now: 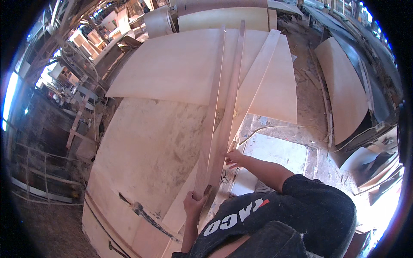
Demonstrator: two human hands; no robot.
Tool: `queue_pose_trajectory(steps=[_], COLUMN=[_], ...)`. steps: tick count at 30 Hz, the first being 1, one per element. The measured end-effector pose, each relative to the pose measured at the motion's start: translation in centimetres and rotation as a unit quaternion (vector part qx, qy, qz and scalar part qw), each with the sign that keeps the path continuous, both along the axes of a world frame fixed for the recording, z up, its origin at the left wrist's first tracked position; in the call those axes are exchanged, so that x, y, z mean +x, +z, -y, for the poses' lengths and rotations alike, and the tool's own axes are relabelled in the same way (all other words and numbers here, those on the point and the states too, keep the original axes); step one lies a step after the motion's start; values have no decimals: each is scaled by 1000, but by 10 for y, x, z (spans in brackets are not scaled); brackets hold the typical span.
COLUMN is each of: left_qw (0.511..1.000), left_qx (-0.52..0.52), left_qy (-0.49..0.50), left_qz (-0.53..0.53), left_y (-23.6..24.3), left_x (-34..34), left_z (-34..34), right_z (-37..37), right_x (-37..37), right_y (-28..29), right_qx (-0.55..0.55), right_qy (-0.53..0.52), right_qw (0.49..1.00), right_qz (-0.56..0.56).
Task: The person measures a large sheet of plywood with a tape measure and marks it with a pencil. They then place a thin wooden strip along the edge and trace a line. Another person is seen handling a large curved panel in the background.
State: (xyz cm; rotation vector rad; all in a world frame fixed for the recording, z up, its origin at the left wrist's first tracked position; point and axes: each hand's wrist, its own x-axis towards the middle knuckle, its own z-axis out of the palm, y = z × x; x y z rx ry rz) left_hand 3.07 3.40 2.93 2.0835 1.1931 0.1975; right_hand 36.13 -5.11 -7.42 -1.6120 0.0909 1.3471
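Two long, narrow wooden strips run side by side away from me, a left strip (212, 112) and a right strip (232, 96). My left hand (194, 204) is closed on the near end of the left strip, its thumb on top. Further up, my right hand (234, 158) grips the outer edge of the right strip with bent fingers; some fingertips are partly hidden. Beneath both strips, a wider plank (260, 69) lies at an angle, its far end showing to the right.
A large plywood sheet (167, 56) lies across the far part of a stained worktop (146, 142). A dark, narrow stick-like piece (144, 213) rests near the left front. At right, a curved sheet (344, 92) leans beside stacked material. A cable (284, 126) crosses the floor.
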Motion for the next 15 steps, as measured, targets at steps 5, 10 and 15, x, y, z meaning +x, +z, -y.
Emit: queue_pose_trajectory(steps=[5, 10, 15], left_qw=[997, 998, 960], left_qx=[11, -46, -206], left_qy=[-18, -29, 18], left_qz=[75, 23, 189], left_y=[0, 1, -16], left_x=[47, 111, 210], left_z=[-5, 8, 53], right_z=[-14, 42, 155], right_x=[-11, 5, 56], right_y=[-25, 11, 39], right_qx=[46, 65, 141], right_qy=[-12, -11, 21], right_qw=[999, 998, 988], right_qz=[-24, 13, 52])
